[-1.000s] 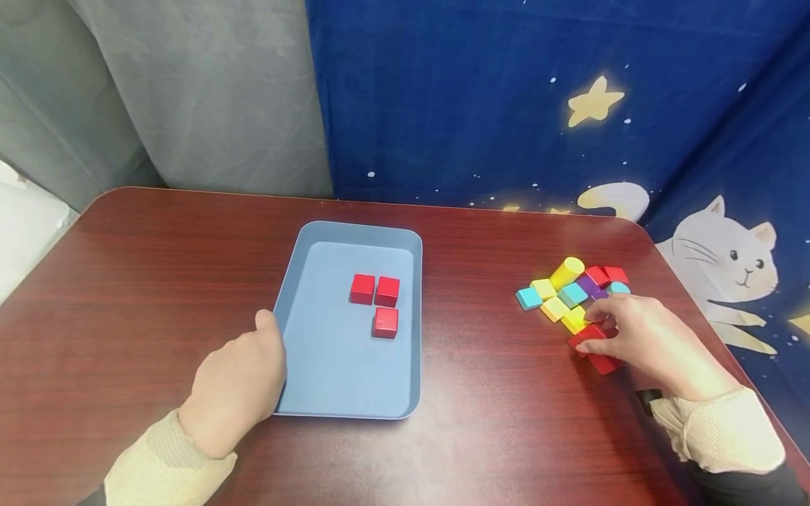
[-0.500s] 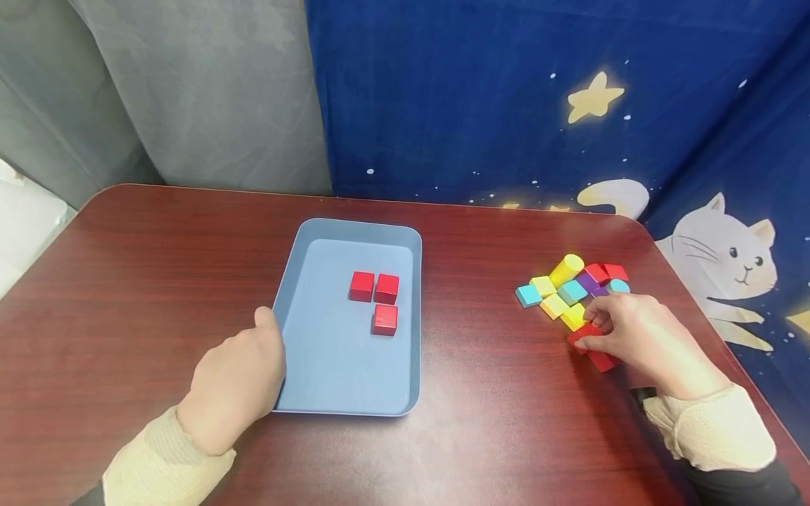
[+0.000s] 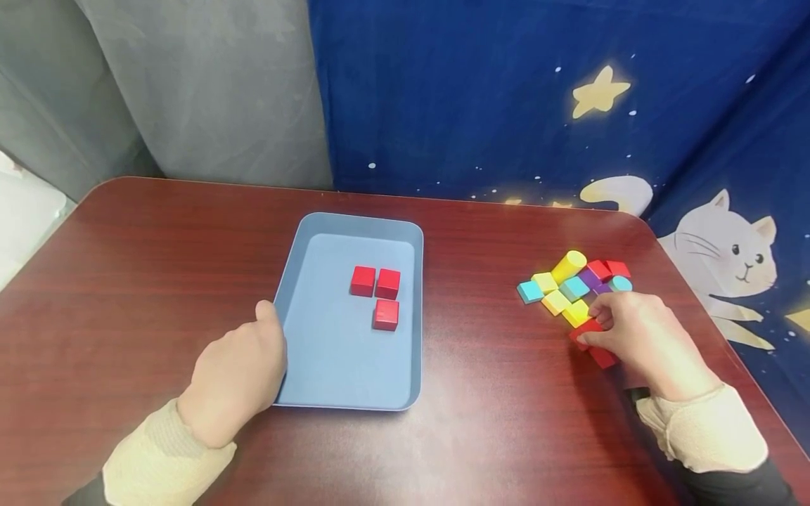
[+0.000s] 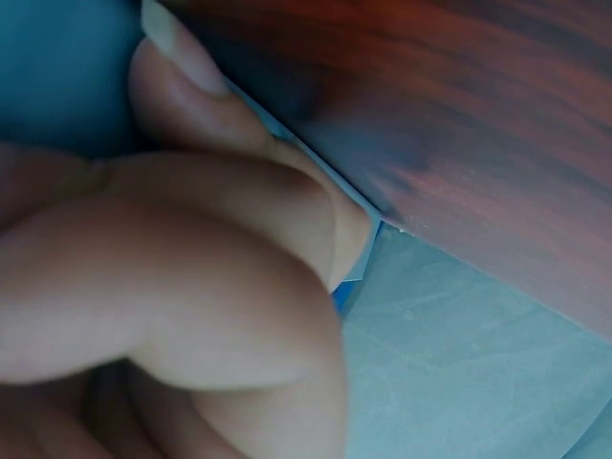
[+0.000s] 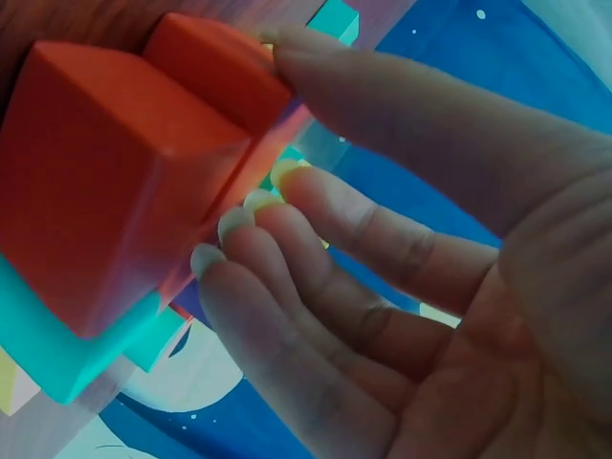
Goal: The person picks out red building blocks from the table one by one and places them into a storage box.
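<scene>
On the left, my left hand (image 3: 237, 376) grips the near-left edge of a blue-grey tray (image 3: 338, 369); the left wrist view shows its bent fingers (image 4: 239, 258) close up at the rim. Three red cubes (image 3: 386, 315) sit toward the tray's right side. At the right, my right hand (image 3: 652, 344) pinches a red block (image 3: 587, 327) with thumb and fingertips. Another red block (image 3: 602, 357) lies just under and beside it, partly covered by the hand. In the right wrist view, the thumb tip touches a red block's edge (image 5: 220, 72), with the other fingertips near its underside.
Next to the right hand lies a cluster: a yellow cylinder (image 3: 569, 266), cyan blocks (image 3: 530, 292), yellow blocks (image 3: 555, 302), purple pieces (image 3: 590, 278) and more red blocks (image 3: 616, 268). The brown table (image 3: 481, 337) ends at a grey curtain (image 3: 221, 91) and a blue one (image 3: 443, 91).
The head view has shifted slightly, so the table appears a little higher. Both hands keep their places at the tray and the red block, with only slight movement.
</scene>
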Available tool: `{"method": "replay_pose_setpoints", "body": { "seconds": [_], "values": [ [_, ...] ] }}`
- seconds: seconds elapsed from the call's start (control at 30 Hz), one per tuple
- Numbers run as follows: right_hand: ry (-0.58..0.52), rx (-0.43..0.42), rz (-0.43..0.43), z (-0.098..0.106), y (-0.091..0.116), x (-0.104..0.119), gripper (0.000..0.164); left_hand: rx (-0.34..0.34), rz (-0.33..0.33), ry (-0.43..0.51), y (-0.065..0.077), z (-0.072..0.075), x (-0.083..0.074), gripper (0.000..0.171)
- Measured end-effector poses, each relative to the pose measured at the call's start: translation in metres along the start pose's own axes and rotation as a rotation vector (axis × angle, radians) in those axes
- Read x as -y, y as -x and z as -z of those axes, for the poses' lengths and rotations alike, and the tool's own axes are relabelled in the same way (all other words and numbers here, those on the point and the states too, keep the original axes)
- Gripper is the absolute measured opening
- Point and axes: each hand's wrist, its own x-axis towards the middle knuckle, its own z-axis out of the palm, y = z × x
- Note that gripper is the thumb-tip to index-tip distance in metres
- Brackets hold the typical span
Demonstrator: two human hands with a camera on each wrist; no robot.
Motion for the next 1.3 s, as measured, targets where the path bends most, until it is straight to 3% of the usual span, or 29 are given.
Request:
{"method": "replay_pose_setpoints", "body": {
  "seconds": [0.27, 0.53, 0.57, 0.6, 0.63, 0.67, 0.7, 0.73, 0.77, 0.8, 0.83, 0.87, 0.9, 0.93, 0.97, 1.3],
  "values": [
    [0.012, 0.038, -0.042, 0.000, 0.003, 0.007, 0.038, -0.004, -0.007, 0.005, 0.001, 0.000, -0.001, 0.008],
    [-0.020, 0.005, 0.034, -0.003, 0.001, 0.012, 0.029, -0.027, -0.022, -0.001, 0.000, 0.001, 0.001, 0.010],
    [-0.020, 0.002, 0.043, -0.003, 0.001, 0.012, 0.030, -0.016, -0.069, -0.142, 0.000, 0.001, 0.004, 0.011],
    [-0.015, -0.006, 0.050, -0.004, 0.001, 0.013, 0.031, -0.029, -0.118, -0.387, 0.001, 0.001, 0.007, 0.016],
    [-0.006, -0.013, 0.055, -0.004, 0.001, 0.013, 0.031, -0.084, -0.169, -0.807, 0.001, 0.001, 0.010, 0.022],
    [0.000, -0.016, 0.057, -0.004, 0.001, 0.013, 0.031, -0.193, -0.204, -1.350, 0.001, 0.000, 0.013, 0.026],
    [0.000, -0.011, 0.052, -0.004, 0.001, 0.014, 0.031, -0.312, -0.224, -1.747, 0.002, 0.000, 0.016, 0.029],
    [0.000, -0.006, 0.045, -0.004, 0.002, 0.014, 0.032, -0.404, -0.243, -1.966, 0.002, -0.001, 0.018, 0.032],
    [0.001, -0.001, 0.036, -0.004, 0.002, 0.014, 0.032, -0.397, -0.245, -1.969, 0.002, -0.001, 0.018, 0.032],
    [-0.001, 0.006, 0.026, -0.004, 0.002, 0.014, 0.031, -0.308, -0.223, -1.720, 0.001, 0.000, 0.016, 0.027],
    [-0.006, 0.014, 0.015, -0.004, 0.002, 0.015, 0.030, -0.194, -0.206, -1.298, 0.001, 0.000, 0.013, 0.021],
    [-0.010, 0.022, 0.007, -0.004, 0.002, 0.015, 0.029, -0.080, -0.173, -0.773, 0.000, 0.000, 0.010, 0.015],
    [-0.012, 0.028, -0.001, -0.004, 0.002, 0.016, 0.028, -0.010, -0.118, -0.367, -0.001, 0.001, 0.007, 0.009],
    [-0.014, 0.032, -0.005, -0.005, 0.002, 0.016, 0.027, 0.018, -0.059, -0.124, -0.001, 0.002, 0.004, 0.006],
    [-0.015, 0.037, -0.005, -0.005, 0.002, 0.016, 0.027, 0.026, -0.003, 0.024, -0.002, 0.002, 0.001, 0.008],
    [-0.022, 0.063, 0.021, -0.006, 0.002, 0.020, 0.028, 0.086, 0.030, 0.031, -0.003, 0.005, 0.000, 0.014]
  ]
}}
